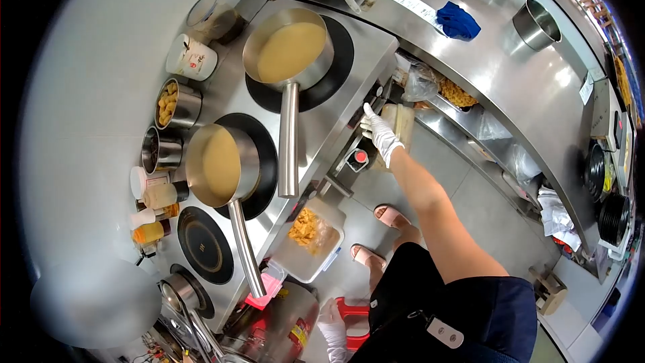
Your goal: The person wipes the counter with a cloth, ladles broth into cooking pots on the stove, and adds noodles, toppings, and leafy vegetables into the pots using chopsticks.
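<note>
My right hand, in a white glove, reaches to the front panel of the stove. Its fingers look apart, with the tips at the dark control strip; whether they touch a knob is hidden. Low in the view hangs my left hand, also gloved, beside a red plastic frame; its fingers are too unclear to read. A steel saucepan of pale tan liquid stands on the far burner, its handle pointing toward me. The nearer saucepan holds similar liquid on another burner.
Jars and steel pots, including a pot of yellowish pieces, line the wall behind the stove. Below its front sits a plastic tub with orange food. A steel counter carries a blue cloth and a steel pot.
</note>
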Tool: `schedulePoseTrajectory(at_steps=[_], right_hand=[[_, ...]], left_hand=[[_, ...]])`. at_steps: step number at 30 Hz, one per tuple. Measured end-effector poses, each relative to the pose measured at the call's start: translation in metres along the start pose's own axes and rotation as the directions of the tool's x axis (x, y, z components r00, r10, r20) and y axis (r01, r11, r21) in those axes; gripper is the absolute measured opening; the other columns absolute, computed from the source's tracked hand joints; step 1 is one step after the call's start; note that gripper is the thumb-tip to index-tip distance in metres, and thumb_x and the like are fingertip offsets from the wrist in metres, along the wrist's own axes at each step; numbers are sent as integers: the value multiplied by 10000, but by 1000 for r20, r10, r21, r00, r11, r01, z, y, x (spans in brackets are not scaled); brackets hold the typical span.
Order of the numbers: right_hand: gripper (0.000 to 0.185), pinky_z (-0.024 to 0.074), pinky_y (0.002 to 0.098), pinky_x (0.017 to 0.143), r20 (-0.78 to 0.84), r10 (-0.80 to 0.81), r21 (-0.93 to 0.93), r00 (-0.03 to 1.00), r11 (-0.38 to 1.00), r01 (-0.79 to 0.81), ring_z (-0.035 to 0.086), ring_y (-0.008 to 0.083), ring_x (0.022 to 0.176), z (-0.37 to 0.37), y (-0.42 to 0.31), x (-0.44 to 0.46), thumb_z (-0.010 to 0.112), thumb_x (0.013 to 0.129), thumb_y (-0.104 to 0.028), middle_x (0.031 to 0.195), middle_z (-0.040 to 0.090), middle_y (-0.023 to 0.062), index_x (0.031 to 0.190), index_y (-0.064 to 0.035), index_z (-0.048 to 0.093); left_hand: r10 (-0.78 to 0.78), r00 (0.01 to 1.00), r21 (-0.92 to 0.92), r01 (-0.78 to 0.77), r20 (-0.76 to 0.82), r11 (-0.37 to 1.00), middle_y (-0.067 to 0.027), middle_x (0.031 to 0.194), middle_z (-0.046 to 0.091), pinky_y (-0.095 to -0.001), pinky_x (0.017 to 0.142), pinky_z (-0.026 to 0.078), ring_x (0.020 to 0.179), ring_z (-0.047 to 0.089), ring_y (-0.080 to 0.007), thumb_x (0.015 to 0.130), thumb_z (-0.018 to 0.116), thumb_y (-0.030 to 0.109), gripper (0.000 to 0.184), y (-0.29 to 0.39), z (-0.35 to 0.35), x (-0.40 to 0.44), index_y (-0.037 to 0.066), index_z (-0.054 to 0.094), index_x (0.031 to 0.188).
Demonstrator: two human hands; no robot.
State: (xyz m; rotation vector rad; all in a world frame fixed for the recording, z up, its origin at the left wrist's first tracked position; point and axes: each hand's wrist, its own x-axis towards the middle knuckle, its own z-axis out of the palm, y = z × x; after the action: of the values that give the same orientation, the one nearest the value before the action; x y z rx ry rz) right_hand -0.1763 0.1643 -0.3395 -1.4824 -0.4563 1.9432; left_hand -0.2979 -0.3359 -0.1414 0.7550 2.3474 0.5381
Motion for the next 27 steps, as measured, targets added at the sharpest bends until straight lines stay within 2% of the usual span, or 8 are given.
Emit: schedulePoseTrajectory(at_steps=[14, 18, 19, 21, 23, 24, 25, 27], right_hand=[[751, 386, 418, 969, 3, -70, 19, 998, 997, 70, 497, 276, 1192, 0, 10, -3, 689, 779, -556, 1281, 543, 118, 1302, -51, 499], [758, 397, 420, 957, -15, -53, 47, 998, 997, 54, 490, 272, 1201, -4, 16, -5, 706, 783, -521, 1308, 528, 137, 1319, -34, 480], [571, 478, 362, 810, -129, -11, 56, 992, 998, 18, 606, 245, 966, -2, 19, -11, 714, 799, -459, 1079, 633, 109, 1129, -11, 590], [347, 354, 292, 374, 15, 42, -95, 999, 995, -40, 482, 137, 453, -24, 70, 22, 696, 823, -358, 570, 487, -3, 650, -113, 521], [384, 381, 322, 383, 32, 145, -740, 989, 668, -74, 489, 155, 407, 8, 14, -109, 660, 835, -381, 497, 501, 6, 604, -96, 548], [386, 403, 319, 396, 331, 153, -782, 931, 597, 180, 507, 168, 409, -17, 67, -78, 621, 856, -342, 477, 514, 18, 567, -97, 552], [318, 423, 314, 417, 494, 358, -796, 793, 552, 246, 536, 160, 447, -3, 48, -131, 598, 864, -281, 519, 550, 19, 601, -102, 591], [171, 432, 272, 483, 603, 585, -791, 543, 526, 312, 547, 102, 545, 35, 43, -201, 566, 881, -163, 623, 599, 17, 823, -61, 690]], left_hand=[[-22, 1000, -39, 21, -6, 999, -193, 952, 677, -378, 799, 515, 875, 659, -333, 883, 550, 117, 214, 7, 21, -2, -25, 669, 990], [91, 995, 68, -89, -33, 994, -199, 936, 674, -388, 790, 515, 867, 655, -342, 880, 565, 135, 216, 5, 20, -7, -18, 662, 998], [112, 992, 78, -108, -49, 991, -201, 934, 673, -390, 788, 514, 866, 653, -345, 880, 568, 140, 219, 4, 18, -9, -17, 659, 1003], [161, 980, 72, -153, -117, 986, -202, 897, 671, -411, 747, 520, 823, 652, -363, 880, 579, 163, 212, -8, 19, -14, 18, 655, 1015], [101, 982, 112, -83, -163, 990, -195, 875, 671, -421, 722, 524, 795, 653, -366, 877, 585, 171, 196, -14, 16, -22, 46, 660, 1007], [67, 980, 126, -44, -189, 991, -192, 863, 672, -425, 709, 525, 782, 653, -368, 875, 587, 175, 189, -16, 15, -27, 60, 663, 1003], [128, 954, 126, -96, -272, 987, -180, 832, 672, -436, 680, 527, 752, 652, -366, 868, 602, 195, 167, -19, 15, -30, 88, 669, 978], [140, 926, 115, -106, -349, 988, -178, 828, 673, -430, 681, 525, 761, 654, -357, 868, 608, 184, 152, -24, 11, -37, 74, 671, 952]])
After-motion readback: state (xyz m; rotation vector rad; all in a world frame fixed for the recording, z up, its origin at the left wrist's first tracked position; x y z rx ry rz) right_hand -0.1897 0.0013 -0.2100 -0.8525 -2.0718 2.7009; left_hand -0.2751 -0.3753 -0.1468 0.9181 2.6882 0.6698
